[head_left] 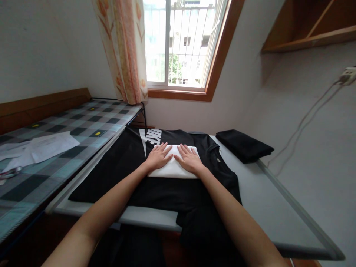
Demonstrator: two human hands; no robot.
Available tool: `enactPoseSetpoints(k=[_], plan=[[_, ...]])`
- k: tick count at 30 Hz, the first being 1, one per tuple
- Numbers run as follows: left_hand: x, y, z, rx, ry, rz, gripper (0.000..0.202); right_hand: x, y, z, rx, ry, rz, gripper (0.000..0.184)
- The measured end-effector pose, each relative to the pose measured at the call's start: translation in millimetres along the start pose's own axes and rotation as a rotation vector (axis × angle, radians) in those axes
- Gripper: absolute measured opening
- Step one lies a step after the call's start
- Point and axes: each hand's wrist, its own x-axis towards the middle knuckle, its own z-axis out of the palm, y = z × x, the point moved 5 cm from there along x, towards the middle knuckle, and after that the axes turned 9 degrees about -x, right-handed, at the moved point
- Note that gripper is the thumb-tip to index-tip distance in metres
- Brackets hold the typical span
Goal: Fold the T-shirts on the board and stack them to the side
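A black T-shirt with white lettering is spread over the table, one sleeve hanging past the front edge. On top of it lies a flat white rectangular piece; whether it is folded cloth or a board I cannot tell. My left hand rests palm down on its left part, fingers spread. Palm down on the right part is my right hand, its fingers also stretched out. The two thumbs nearly meet at the middle. Both palms hide some of the white surface.
Folded black cloth lies at the back right of the white table. Along the left stands a bed with a checked cover, papers on it. A curtain hangs beside the window; cables run down the right wall.
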Motion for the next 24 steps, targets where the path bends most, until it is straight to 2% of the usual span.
enactPoseSetpoints(k=[3,7,12,16,24], plan=[[0.4,-3.0,-0.1,-0.015,0.005,0.001,0.060,1.8,7.1,0.9,-0.012,0.006,0.023,0.082],[0.9,-4.5,-0.9,-0.032,0.000,0.001,0.060,3.4,28.4,3.0,0.007,0.017,0.105,0.076],[-0.2,-7.5,-5.5,-0.062,-0.008,-0.075,0.063,5.8,49.4,7.8,0.093,0.041,0.081,0.068],[-2.0,-8.0,-7.9,-0.088,0.001,-0.103,0.063,7.3,56.3,12.3,0.141,0.086,0.108,0.067],[-1.0,-10.7,-6.9,-0.099,0.042,-0.073,0.064,6.7,61.9,16.5,0.226,0.212,0.094,0.057]])
